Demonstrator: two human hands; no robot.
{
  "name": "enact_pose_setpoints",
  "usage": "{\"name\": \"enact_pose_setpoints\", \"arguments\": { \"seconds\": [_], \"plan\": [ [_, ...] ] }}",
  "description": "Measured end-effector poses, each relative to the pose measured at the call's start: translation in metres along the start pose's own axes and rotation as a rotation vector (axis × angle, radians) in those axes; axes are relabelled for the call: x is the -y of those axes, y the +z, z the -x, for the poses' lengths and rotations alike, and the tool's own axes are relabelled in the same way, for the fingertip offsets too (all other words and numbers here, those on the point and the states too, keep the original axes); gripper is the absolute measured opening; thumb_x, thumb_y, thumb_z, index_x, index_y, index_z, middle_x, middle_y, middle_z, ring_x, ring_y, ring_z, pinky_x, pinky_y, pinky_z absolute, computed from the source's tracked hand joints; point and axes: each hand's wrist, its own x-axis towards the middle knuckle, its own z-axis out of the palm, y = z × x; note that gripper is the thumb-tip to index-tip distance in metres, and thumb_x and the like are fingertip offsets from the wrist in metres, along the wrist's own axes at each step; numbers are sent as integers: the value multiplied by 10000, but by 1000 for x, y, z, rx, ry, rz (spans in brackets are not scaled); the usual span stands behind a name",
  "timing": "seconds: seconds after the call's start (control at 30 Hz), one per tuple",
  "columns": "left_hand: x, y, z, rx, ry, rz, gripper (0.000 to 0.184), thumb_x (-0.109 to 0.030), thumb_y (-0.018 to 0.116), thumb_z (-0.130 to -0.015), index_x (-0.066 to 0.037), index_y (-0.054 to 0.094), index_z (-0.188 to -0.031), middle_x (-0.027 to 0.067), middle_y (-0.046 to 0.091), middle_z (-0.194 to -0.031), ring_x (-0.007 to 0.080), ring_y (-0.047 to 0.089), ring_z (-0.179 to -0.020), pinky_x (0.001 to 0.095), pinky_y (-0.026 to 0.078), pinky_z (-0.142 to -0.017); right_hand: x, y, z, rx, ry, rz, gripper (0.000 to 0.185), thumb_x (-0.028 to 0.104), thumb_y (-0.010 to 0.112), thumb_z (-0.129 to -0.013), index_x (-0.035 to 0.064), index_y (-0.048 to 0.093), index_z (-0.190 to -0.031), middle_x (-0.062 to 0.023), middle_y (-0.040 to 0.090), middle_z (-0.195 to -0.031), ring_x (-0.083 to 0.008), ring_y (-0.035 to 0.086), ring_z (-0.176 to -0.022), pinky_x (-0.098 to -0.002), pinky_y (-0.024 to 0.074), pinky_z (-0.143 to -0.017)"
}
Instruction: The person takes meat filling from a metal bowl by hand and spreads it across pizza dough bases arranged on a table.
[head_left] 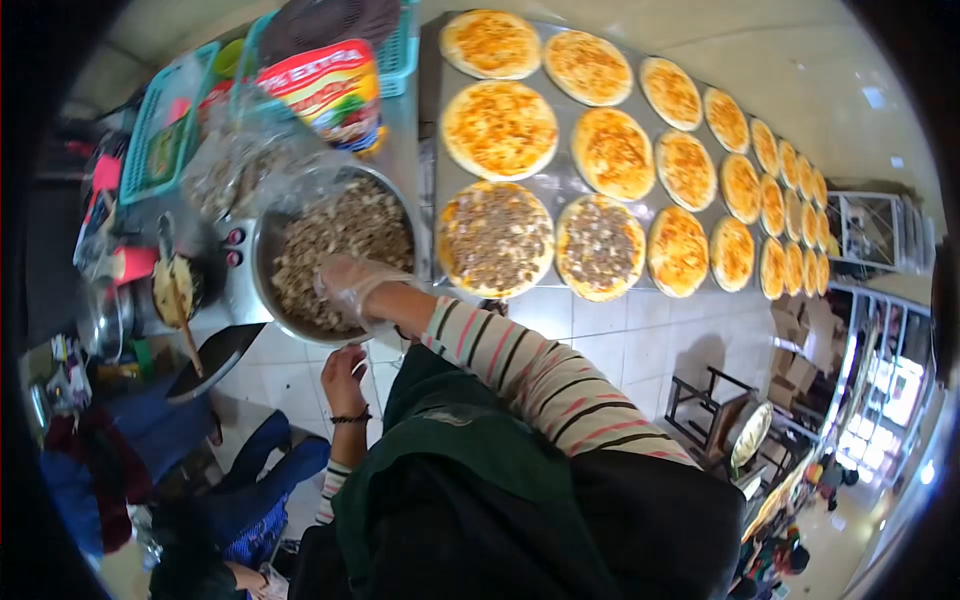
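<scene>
Likely gathering: gloved right hand in crumbled mix, eleven o'clock; can't tell finger closure. Left hand loosely curled, seemingly empty. Next calls for cupping.

Room setting, head view. A pale, glossy wall curved from twelve to two o'clock, carrying small light reflections. A metal-topped table ran from the centre toward three o'clock, over a floor of white square tiles with dark joints. Just before three stood a metal rack; just past it, stacked cardboard boxes. A dark-framed seat, chair or stool, stood near four. Between three and four, bright windows appeared overexposed.
</scene>
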Motion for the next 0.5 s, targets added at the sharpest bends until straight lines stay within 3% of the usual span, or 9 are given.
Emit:
{"name": "enact_pose_setpoints", "arguments": {
  "seconds": [0.07,0.13,0.2,0.27,0.3,0.33,0.37,0.4,0.5],
  "plan": [
    [0,1,5,18,-27,21,142,-209,464,-763,-79,521,-767,2,543,-737,97,506,-697,225,365,-609,-19,-10,-3,59,59,-154,205,128,505,-680,73,551,-872,-127,553,-811,-266,554,-711,-307,454,-615],
    [0,3,9,26,-35,13,134,-211,467,-763,-87,518,-768,-3,542,-746,95,503,-702,228,361,-614,-43,-26,10,-39,-210,-565,245,166,566,-657,34,562,-864,-112,561,-771,-206,558,-683,-277,453,-615],
    [5,5,14,-6,-61,7,120,-207,469,-762,-95,512,-774,-8,537,-759,94,499,-711,229,357,-615,-43,-58,68,-129,43,-1103,246,187,586,-663,-13,566,-803,-93,558,-743,-165,550,-675,-252,450,-602],
    [15,5,16,-12,-88,-42,118,-204,467,-764,-96,510,-780,-9,536,-761,94,498,-716,228,357,-613,-70,-76,129,-323,76,-1201,241,177,578,-684,-29,558,-808,-94,552,-760,-174,549,-673,-249,453,-605],
    [19,7,16,-21,-115,-81,115,-200,465,-765,-96,508,-785,-9,534,-763,94,498,-721,228,356,-612,-82,-83,160,-575,-204,-964,231,150,584,-684,-29,547,-825,-93,552,-770,-166,545,-674,-256,457,-603],
    [22,10,16,-15,-125,-99,113,-194,468,-766,-93,506,-801,-7,534,-763,94,499,-722,224,357,-609,-111,-78,183,-523,174,-1244,194,162,556,-706,4,558,-818,-92,552,-782,-142,536,-707,-237,445,-622],
    [25,16,17,-16,-121,-102,113,-194,468,-766,-93,506,-801,-7,534,-763,94,499,-722,224,357,-609,-132,-81,210,-623,57,-1169,182,145,558,-700,2,559,-813,-87,551,-778,-144,534,-713,-232,440,-630],
    [28,21,18,-2,-128,-111,112,-191,469,-766,-93,506,-807,-4,535,-768,93,499,-718,223,358,-607,-159,-76,232,-675,359,-1126,190,131,571,-677,-4,562,-811,-83,554,-791,-140,535,-720,-223,432,-651],
    [37,39,23,26,-124,-142,111,-178,472,-764,-89,505,-821,0,540,-779,88,499,-703,210,360,-595,-206,-78,263,-676,506,-893,198,120,547,-644,47,583,-824,-90,573,-793,-155,550,-718,-241,426,-681]
  ]
}}
